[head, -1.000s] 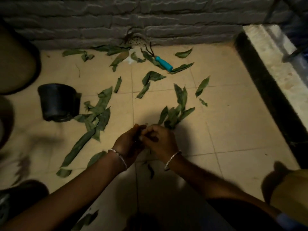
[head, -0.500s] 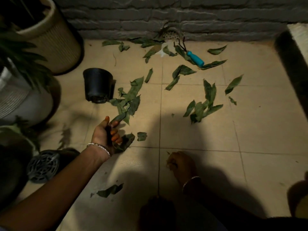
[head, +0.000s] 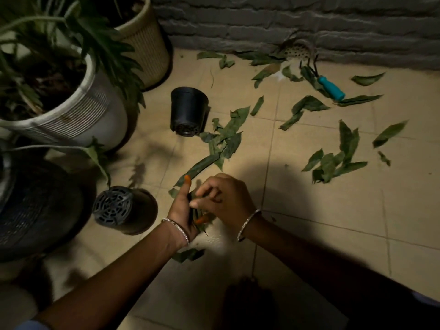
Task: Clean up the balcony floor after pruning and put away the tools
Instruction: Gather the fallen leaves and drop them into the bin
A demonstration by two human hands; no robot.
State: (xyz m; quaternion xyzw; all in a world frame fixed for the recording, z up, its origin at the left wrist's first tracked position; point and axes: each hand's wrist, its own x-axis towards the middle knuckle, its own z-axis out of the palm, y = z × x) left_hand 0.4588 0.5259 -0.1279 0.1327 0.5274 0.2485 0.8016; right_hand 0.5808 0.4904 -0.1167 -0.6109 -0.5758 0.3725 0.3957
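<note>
Left hand (head: 182, 210): clamped round a leaf bundle (head: 195, 214), thumb up.
Right hand (head: 223, 198): fingers curled against that bundle; grip cannot be told.
Loose leaves (head: 226, 139): on the floor (head: 309, 222), 12 to 2 o'clock of the hands.
Teal-handled cultivator (head: 331, 88): between 1 and 2 o'clock, near the wall (head: 262, 25).
Black pot (head: 188, 108): on its side, 12 o'clock.

Beige tiled floor (head: 309, 234) is a mess — cut leaves (head: 228, 141) scattered all over it, 2 pots on their sides at the left, black pot (head: 188, 110) beside a leaf pile, grated pot (head: 123, 209) nearer me, and a teal-handled rake (head: 331, 88) by the wall.
</note>
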